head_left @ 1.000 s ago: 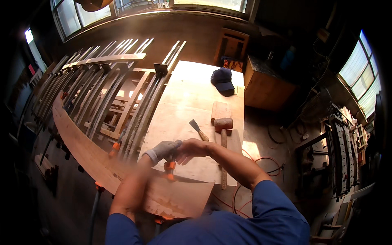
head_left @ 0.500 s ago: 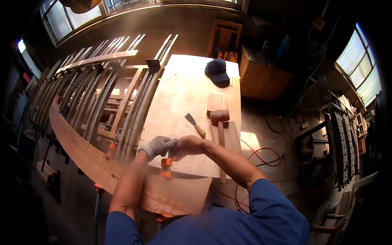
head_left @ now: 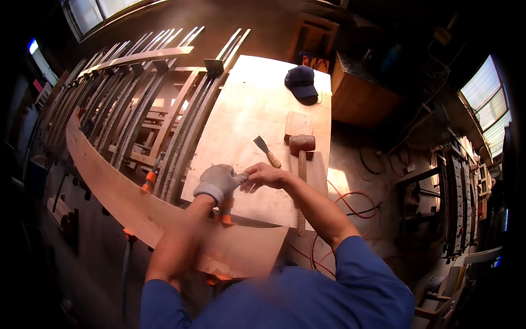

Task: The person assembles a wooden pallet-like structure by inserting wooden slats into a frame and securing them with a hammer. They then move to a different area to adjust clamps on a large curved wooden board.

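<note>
My left hand (head_left: 220,182), in a grey knitted glove, is above the near edge of the pale board, just beyond an orange clamp (head_left: 226,214). Its back faces up and one gloved finger or thumb points right; the other fingers are mostly hidden. My bare right hand (head_left: 265,176) is close by, fingers apart, tips at or almost touching the glove. The clamp sits on a long curved wooden panel (head_left: 246,249) in front of me. A putty knife (head_left: 267,152) with a wooden handle lies just past my right hand. Right of it rests a wooden mallet (head_left: 302,181).
A dark blue cap (head_left: 301,83) and wood blocks (head_left: 298,123) lie on the pale board (head_left: 235,115). Long metal bar clamps (head_left: 189,129) stand in a row at the left. Another orange clamp (head_left: 148,182) grips the curved panel. Orange hose (head_left: 356,194) loops on the floor at right.
My hands have shifted from close together at the clamp's top; the right fingers have spread and moved slightly right and up. The whole view has shifted a little.
</note>
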`<action>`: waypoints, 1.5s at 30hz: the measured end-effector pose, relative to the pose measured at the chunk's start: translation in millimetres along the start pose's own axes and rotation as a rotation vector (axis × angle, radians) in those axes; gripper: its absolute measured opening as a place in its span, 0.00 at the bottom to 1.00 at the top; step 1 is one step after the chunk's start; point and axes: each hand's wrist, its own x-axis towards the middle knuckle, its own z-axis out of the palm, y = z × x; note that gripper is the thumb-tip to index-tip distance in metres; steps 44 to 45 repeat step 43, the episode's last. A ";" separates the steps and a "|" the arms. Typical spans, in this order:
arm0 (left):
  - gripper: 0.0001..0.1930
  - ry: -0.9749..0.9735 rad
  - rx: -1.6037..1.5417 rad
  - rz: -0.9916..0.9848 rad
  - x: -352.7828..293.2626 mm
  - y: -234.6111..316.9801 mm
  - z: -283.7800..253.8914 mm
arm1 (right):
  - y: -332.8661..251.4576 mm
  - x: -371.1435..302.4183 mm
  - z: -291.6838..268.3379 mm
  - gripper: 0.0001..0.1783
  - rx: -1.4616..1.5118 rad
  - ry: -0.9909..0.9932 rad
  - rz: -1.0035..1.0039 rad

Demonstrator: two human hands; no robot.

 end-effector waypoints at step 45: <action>0.19 0.225 -0.226 -0.689 -327.7 -59.2 209.1 | -71.1 14.2 89.0 0.54 -1.261 0.400 0.406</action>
